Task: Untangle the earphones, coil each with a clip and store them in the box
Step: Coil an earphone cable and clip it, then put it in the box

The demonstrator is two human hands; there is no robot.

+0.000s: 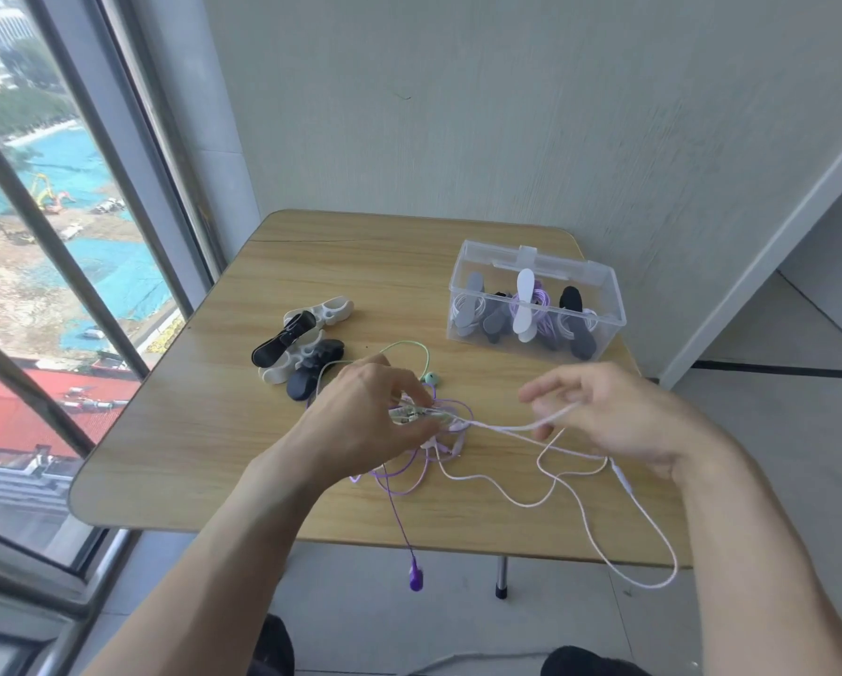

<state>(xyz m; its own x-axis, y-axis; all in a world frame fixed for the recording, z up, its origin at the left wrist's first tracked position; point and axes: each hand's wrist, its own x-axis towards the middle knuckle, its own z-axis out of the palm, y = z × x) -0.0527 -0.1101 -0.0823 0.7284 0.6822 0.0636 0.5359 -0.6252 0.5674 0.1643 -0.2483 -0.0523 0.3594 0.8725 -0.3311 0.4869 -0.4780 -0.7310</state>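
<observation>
White earphone cable (506, 428), doubled and taut, pinched by right hand (619, 417), palm down, forearm raised. Left hand (365, 412), fingers curled, grips tangle of earphones (433, 431) mid-table (175, 431); purple plug (416, 578) hangs over the edge. Clips (301, 348): heaped left. Clear box (536, 300): far right, holding coiled sets.

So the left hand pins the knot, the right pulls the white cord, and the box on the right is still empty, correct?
Not quite: the box is not empty. The head view shows several coiled, clipped earphones already inside it. The rest holds: the left hand pins the knot and the right hand pulls the white cord.
</observation>
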